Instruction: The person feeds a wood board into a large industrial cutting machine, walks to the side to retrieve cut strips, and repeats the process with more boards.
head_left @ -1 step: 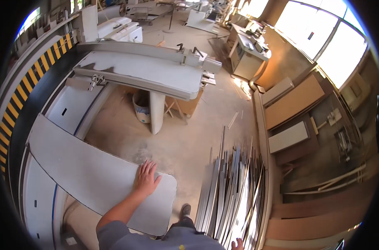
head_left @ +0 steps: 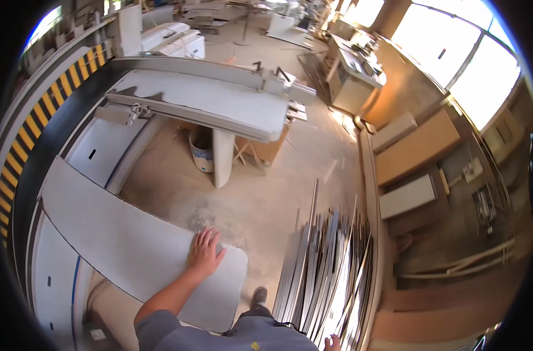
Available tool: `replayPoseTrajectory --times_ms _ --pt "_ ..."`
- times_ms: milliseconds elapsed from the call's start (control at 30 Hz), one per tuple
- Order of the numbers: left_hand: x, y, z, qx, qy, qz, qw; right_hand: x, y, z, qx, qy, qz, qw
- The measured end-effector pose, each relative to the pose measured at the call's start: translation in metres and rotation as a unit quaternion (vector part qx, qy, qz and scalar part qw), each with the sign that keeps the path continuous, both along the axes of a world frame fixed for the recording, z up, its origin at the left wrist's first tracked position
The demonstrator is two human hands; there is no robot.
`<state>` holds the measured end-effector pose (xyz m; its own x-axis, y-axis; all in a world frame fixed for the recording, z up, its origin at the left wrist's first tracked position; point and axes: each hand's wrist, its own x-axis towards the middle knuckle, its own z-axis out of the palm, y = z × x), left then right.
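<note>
A long light-grey panel point(head_left: 120, 240) with a rounded end lies across the saw's sliding table at the lower left. My left hand point(head_left: 205, 254) rests flat on the panel near its right end, fingers spread, holding nothing. Only the top of my right hand point(head_left: 332, 342) shows at the bottom edge, beside a pile of long thin strips point(head_left: 328, 266). Whether it holds anything is hidden.
A big panel saw with a grey table point(head_left: 219, 99) stands ahead, with a bucket point(head_left: 202, 152) under it. The floor point(head_left: 260, 199) is covered in sawdust. Brown and white boards point(head_left: 415, 149) lean along the right wall. Yellow-black hazard striping point(head_left: 20, 140) runs along the left.
</note>
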<state>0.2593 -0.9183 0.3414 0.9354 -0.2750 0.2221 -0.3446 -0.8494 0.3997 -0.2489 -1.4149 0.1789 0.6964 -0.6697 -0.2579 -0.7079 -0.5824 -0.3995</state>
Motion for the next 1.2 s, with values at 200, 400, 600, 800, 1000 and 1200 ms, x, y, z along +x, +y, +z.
replayPoseTrajectory --times_ms 200,400,600,800,1000,1200 --pt "0.008 -0.013 0.009 0.001 0.023 0.027 0.999 0.157 -0.097 0.028 0.136 0.136 0.093 0.977" --pt "0.025 -0.022 0.007 0.007 0.016 0.131 0.991 0.428 -0.125 0.036 0.167 0.152 0.165 0.96" --pt "0.035 -0.018 0.017 -0.03 0.007 0.321 0.946 0.755 0.001 0.11 0.279 -0.045 0.331 0.9" --pt "0.059 -0.014 0.017 -0.026 -0.046 0.577 0.815 1.021 0.215 0.215 0.233 -0.145 0.623 0.732" --pt "0.068 0.018 0.007 -0.029 -0.134 0.737 0.661 1.107 0.465 0.302 0.295 -0.178 0.73 0.591" --pt "0.13 0.206 0.031 -0.066 -0.135 0.752 0.642 1.125 0.6 0.274 0.245 -0.206 0.79 0.523"
